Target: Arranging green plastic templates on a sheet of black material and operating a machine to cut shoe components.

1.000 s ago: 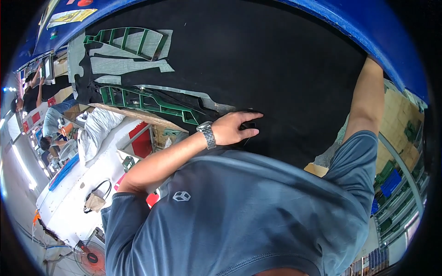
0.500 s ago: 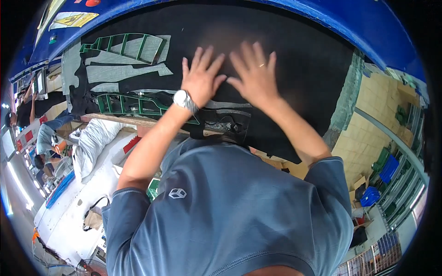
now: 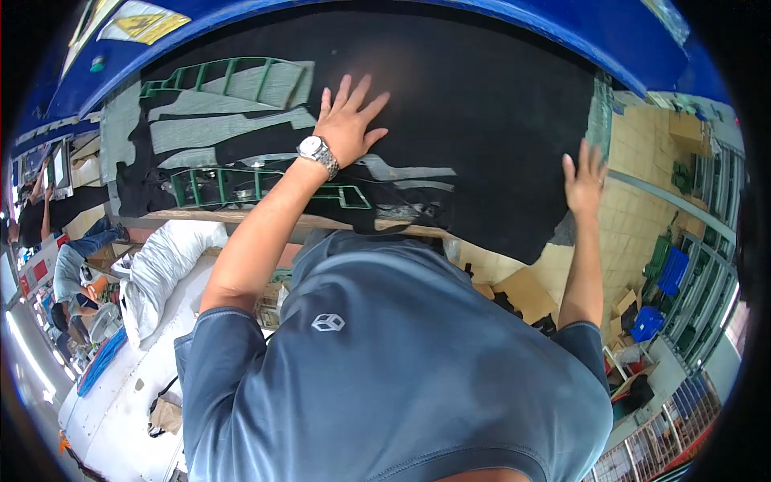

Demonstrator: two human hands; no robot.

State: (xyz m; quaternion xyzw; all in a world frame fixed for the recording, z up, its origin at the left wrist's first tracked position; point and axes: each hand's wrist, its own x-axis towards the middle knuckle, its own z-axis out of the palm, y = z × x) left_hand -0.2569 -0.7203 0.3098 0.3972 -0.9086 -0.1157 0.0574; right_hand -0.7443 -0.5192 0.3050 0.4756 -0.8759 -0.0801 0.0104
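Note:
A large sheet of black material [image 3: 482, 145] covers most of the grey cutting board [image 3: 120, 128] before me. My left hand [image 3: 347, 124] lies flat on the sheet left of its middle, fingers spread, a metal watch on that wrist. At the sheet's right edge rests my right hand [image 3: 585, 178], its fingers stretched out and a little blurred. Left of my left hand, a green cutting die [image 3: 229, 78] sits at the far side. A second green die [image 3: 257, 185] lies nearer, partly behind my left forearm. Between them, cut-out gaps show grey board.
A blue machine frame [image 3: 514, 20] arches over the far edge. To the left are a white table [image 3: 120, 394] with a pale cloth bundle [image 3: 173, 257], and people at work [image 3: 76, 293]. Blue bins [image 3: 646, 323], cardboard boxes and metal racks stand on the right.
My right hand has moved from the sheet's middle out to its right edge. My left hand stays flat on the sheet. My view has shifted slightly.

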